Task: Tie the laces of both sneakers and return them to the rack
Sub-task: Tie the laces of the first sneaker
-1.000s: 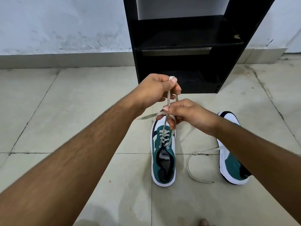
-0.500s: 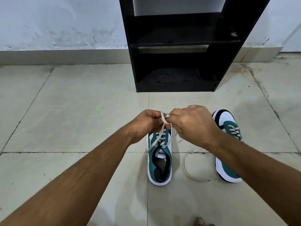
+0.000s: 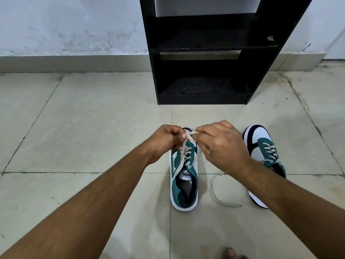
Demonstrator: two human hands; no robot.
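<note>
Two green, white and black sneakers stand on the tiled floor, toes toward the rack. Over the toe of the left sneaker [image 3: 184, 186] my left hand [image 3: 164, 140] and my right hand [image 3: 222, 144] meet, each pinching a strand of its beige laces [image 3: 183, 152], which run taut from the eyelets up to my fingers. The right sneaker [image 3: 261, 146] is partly hidden by my right forearm; its loose lace [image 3: 214, 191] trails in a curve on the floor between the shoes. The black rack [image 3: 203, 53] stands against the wall beyond, both shelves bare.
Pale floor tiles [image 3: 84, 128] with dark grout lines spread to the left and right. A scuffed white wall [image 3: 65, 25] with a skirting strip runs behind the rack. A toe [image 3: 230, 252] shows at the bottom edge.
Both hands have come down from high in front of the rack to just above the left sneaker's toe, closing together on the laces; in the last half second they barely moved.
</note>
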